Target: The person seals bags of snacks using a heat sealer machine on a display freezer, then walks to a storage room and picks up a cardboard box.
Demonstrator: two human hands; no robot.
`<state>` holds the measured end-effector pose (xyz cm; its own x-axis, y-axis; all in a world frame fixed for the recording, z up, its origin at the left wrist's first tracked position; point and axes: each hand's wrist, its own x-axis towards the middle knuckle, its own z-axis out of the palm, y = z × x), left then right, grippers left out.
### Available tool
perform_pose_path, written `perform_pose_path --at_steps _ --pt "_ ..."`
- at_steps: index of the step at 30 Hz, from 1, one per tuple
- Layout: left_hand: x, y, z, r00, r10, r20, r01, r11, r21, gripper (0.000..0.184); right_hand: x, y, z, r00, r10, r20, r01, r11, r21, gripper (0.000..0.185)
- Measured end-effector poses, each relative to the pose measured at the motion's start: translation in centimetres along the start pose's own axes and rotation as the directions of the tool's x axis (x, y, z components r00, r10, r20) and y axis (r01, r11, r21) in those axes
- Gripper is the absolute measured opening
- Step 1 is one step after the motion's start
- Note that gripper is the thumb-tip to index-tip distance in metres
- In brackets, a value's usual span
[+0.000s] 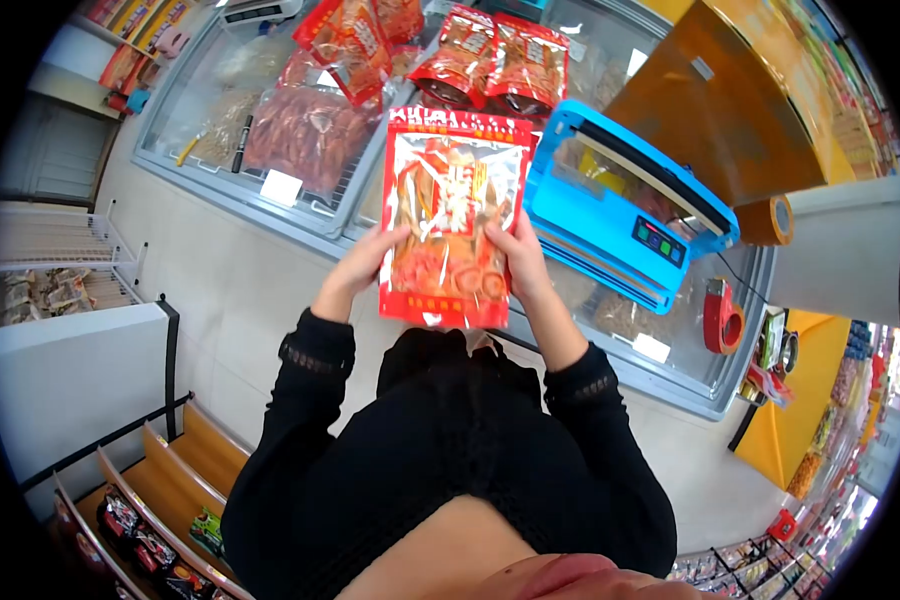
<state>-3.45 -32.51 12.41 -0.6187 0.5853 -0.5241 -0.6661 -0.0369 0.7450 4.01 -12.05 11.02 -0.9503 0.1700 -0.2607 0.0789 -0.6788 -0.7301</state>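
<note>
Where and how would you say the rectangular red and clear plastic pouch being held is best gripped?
The pouch is probably best gripped at both long side edges, coming from each side, thumbs on front, as the left hand and right hand hold it: it is flat, broad and looks soft.

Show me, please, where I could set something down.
A small patch of glass between the blue sealer and red tape holder looks bare; so does the floor between the freezer and wire rack. Beyond the held packet, red packets crowd the glass.
</note>
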Motion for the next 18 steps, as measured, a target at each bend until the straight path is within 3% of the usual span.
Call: perform_pose_path --at_steps 3,6,9,11,12,14,15,17,18 --pt "4.4 2.8 -3.3 1.0 0.019 0.006 -0.019 0.999 -0.032 0.045 5.9 2.1 1.3 1.0 -0.011 0.02 0.01 0.999 0.043 0.05" --pt "10.1 4.4 -6.0 0.996 0.057 0.069 -0.056 0.998 -0.022 0.047 11.6 3.5 1.1 0.997 -0.032 -0.073 0.027 0.997 -0.068 0.052" --pt "13.8 5.0 -7.8 0.997 -0.028 0.076 0.024 0.998 0.057 0.039 14.4 4.4 0.5 0.991 -0.053 -0.12 0.039 0.993 -0.113 0.054" --pt "16.2 4.5 -9.2 0.987 -0.087 0.134 0.065 0.985 0.159 0.042 15.3 4.3 0.3 0.984 0.022 -0.176 -0.055 0.981 -0.187 0.057" --pt "13.8 7.0 -7.5 0.997 -0.023 -0.067 0.046 0.93 0.365 0.043 15.3 4.5 0.4 0.984 0.023 -0.177 -0.057 0.981 -0.187 0.057" --pt "14.5 6.5 -9.8 0.885 0.454 -0.104 -0.259 0.665 0.701 0.049 14.6 4.6 0.6 0.888 -0.076 -0.454 -0.036 0.972 -0.233 0.052" --pt "13.7 7.5 -10.3 0.884 0.456 -0.103 -0.262 0.665 0.699 0.049 13.9 4.6 0.3 0.888 -0.079 -0.453 -0.034 0.971 -0.236 0.052" --pt "11.5 10.0 -11.0 0.637 0.743 -0.204 -0.412 0.552 0.725 0.056 11.6 4.9 -0.5 0.888 -0.266 -0.375 0.086 0.898 -0.432 0.043" --pt "12.1 10.4 -11.8 0.638 0.743 -0.204 -0.412 0.553 0.724 0.056 10.2 5.0 -0.6 0.871 -0.376 -0.316 0.142 0.809 -0.571 0.038"
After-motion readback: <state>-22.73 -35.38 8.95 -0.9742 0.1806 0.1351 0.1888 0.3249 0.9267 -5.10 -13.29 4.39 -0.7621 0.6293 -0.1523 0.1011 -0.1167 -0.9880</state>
